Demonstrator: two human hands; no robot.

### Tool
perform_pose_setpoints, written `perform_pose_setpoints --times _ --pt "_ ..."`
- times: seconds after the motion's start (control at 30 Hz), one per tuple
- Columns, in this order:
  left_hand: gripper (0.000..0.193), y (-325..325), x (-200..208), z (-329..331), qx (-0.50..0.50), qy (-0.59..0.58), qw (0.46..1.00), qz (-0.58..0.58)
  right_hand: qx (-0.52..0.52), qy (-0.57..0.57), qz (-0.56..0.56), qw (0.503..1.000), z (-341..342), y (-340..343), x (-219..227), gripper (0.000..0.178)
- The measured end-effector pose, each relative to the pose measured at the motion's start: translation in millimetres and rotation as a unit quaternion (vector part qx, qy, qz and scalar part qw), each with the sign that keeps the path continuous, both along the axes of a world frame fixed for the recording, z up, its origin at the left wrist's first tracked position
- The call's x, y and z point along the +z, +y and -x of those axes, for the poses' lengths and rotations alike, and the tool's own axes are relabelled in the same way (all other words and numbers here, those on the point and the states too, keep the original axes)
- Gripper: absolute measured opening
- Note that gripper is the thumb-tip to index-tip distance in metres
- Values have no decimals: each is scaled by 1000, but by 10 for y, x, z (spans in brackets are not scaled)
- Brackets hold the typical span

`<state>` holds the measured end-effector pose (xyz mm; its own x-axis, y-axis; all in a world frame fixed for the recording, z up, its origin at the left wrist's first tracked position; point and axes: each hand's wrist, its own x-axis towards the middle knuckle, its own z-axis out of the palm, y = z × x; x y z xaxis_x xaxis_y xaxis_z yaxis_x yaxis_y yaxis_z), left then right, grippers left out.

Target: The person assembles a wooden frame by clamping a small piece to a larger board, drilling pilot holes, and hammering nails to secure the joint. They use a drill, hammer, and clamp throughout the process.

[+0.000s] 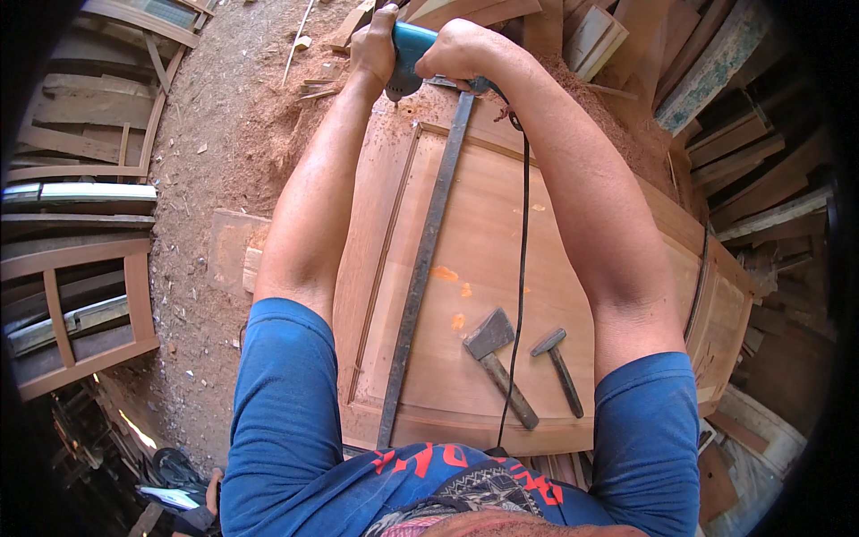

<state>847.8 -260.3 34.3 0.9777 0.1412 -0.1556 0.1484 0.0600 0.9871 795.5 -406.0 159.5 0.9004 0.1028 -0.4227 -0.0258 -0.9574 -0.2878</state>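
Note:
At the far end of a wooden panelled door (501, 233), I hold a teal power drill (412, 40) in both hands. My left hand (374, 46) is closed against the left side of its body. My right hand (458, 54) wraps round its handle, hiding most of it. The dark chuck points down over the door's frame, close to a small hole; whether the bit touches the wood I cannot tell. A black cord (524, 242) hangs from the drill across the door. Between my arms a long dark metal bar (425, 259) lies lengthwise on the panel.
A hatchet (492, 336) and a small hammer (559, 367) lie on the door near my right arm. Sawdust and chips cover the ground (224, 134). Wooden frames (76, 259) stand at left; stacked planks (734, 143) crowd the right. Part of another person (210, 492) shows at lower left.

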Motion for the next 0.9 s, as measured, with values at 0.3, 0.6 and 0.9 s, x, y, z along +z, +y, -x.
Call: perform_pose_setpoints --times 0.3,0.6,0.9 --pt "54 -4 5 52 4 -4 999 -37 -11 19 -19 1000 3 -19 -24 31" --pt "58 -26 55 132 -7 -37 999 -24 -26 24 -39 999 24 -25 -36 30" --pt "69 -44 -22 124 -5 -68 997 -26 -40 16 -58 997 27 -48 -107 29"
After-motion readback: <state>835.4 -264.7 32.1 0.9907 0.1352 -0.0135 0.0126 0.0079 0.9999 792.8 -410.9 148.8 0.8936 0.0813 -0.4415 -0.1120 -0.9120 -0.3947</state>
